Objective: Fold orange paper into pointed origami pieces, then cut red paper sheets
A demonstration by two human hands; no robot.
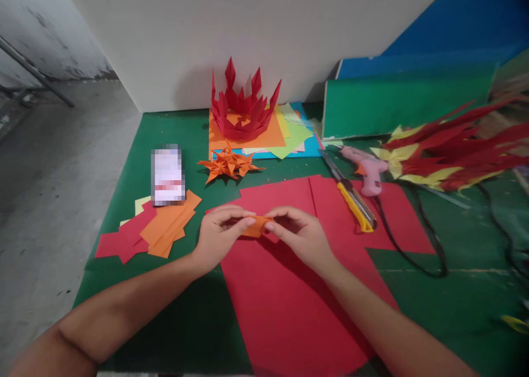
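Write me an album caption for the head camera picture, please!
Left hand and right hand pinch folded orange paper over red sheets, with a red paper crown behind.

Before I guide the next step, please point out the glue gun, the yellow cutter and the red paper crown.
Glue gun [372,178]: head view, handle.
Yellow cutter [350,199]: head view, yellow body.
Red paper crown [243,124]: head view, front band.
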